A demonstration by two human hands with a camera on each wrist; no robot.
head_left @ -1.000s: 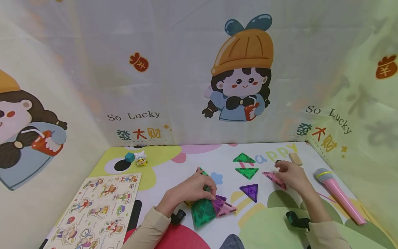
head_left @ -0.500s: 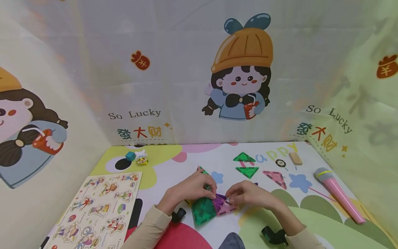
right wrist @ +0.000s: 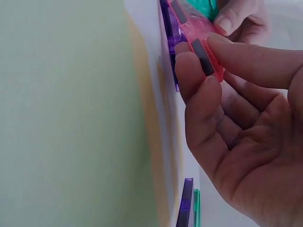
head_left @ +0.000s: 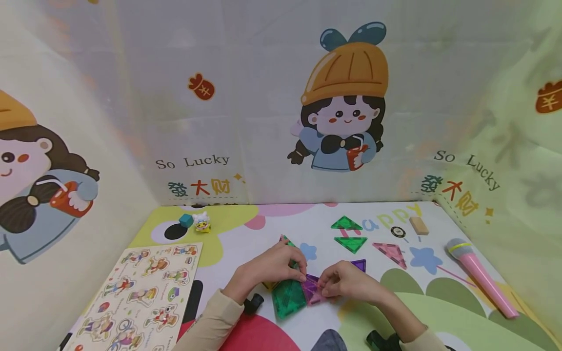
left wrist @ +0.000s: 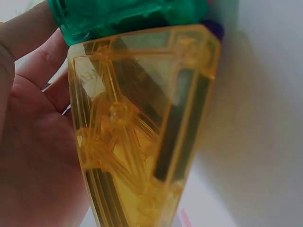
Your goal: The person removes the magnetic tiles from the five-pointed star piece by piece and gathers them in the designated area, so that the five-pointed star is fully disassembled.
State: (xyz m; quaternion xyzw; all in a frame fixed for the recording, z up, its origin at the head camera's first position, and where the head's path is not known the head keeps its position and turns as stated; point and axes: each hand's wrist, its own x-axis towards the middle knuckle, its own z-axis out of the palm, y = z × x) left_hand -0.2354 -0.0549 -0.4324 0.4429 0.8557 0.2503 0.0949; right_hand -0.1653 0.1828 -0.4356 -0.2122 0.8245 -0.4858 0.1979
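Note:
My left hand (head_left: 274,263) grips a cluster of translucent magnetic tiles, its fingers over the top edge. A green tile (head_left: 289,302) faces front, with a purple triangle tile (head_left: 311,288) at its right. In the left wrist view a yellow tile (left wrist: 137,118) stands below the green tile (left wrist: 128,19), beside the palm. My right hand (head_left: 349,282) pinches a pink triangle tile (right wrist: 208,54) between thumb and fingers, close against the purple one. A pink-edged green tile tip (head_left: 285,240) shows above the left hand; much of the cluster is hidden.
Loose on the mat lie two green triangle tiles (head_left: 347,224), a pink triangle tile (head_left: 391,254) and a purple one (head_left: 360,265). A toy microphone (head_left: 483,278), wooden block (head_left: 419,225), round black disc (head_left: 398,232), picture board (head_left: 140,292), teal cube (head_left: 186,221) and small figurine (head_left: 202,222) surround them.
The right hand has come left from the loose pink tile to the cluster and now pinches the pink tile there, tilting it against the purple one. The left hand stays in place.

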